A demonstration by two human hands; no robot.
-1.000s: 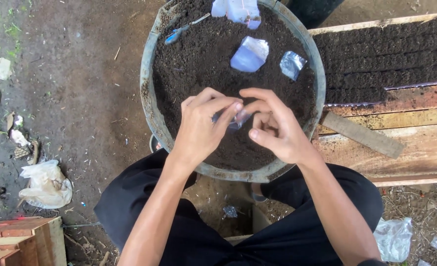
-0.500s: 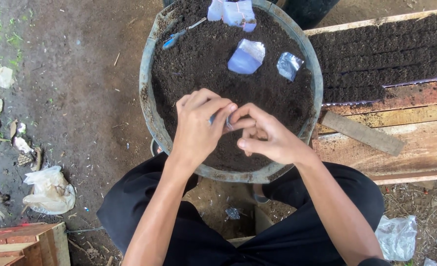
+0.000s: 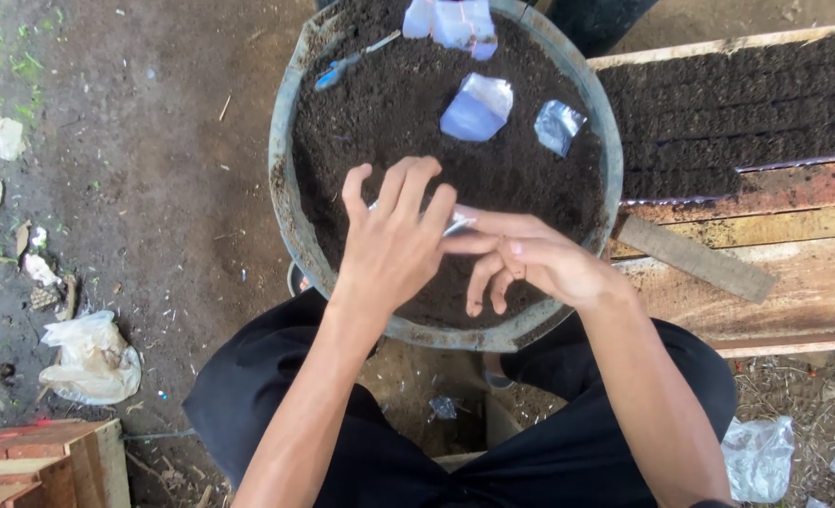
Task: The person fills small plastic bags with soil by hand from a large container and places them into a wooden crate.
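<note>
Hands meet over a round basin (image 3: pixel 284 202) of dark soil (image 3: pixel 389 113) on the ground. Left hand (image 3: pixel 391 246) has fingers spread and raised, palm down, with a small clear plastic bag (image 3: pixel 457 224) caught between it and the right hand (image 3: pixel 528 261); only a thin pale edge of the bag shows, so the exact pinch can't be told. Right hand points thumb and forefinger toward the left, other fingers curled down, closed on that bag edge as far as visible. On the soil beyond the hands: a bluish clear bag (image 3: pixel 477 106) lying flat, a smaller shiny scrap of plastic (image 3: pixel 559 125) just right of it, apart from it. At the basin's far rim a bunch of clear bags (image 3: pixel 453 21), partly cut off by the frame. A thin stick with a blue end (image 3: pixel 352 61) lies on the soil at far left. Right of the basin a wooden tray (image 3: pixel 775 282) holds rows of packed soil (image 3: pixel 747 103), touching the basin's rim; a flat grey bar (image 3: pixel 695 257) lies across its boards near the right wrist. Black trousers (image 3: pixel 361 442) below, basin between the knees. Dirt floor (image 3: pixel 135 169) at left carries a crumpled whitish bag (image 3: pixel 88 357) and litter; wooden box corner (image 3: pixel 41 466) bottom left. Another clear bag (image 3: pixel 758 456) on the ground bottom right.
</note>
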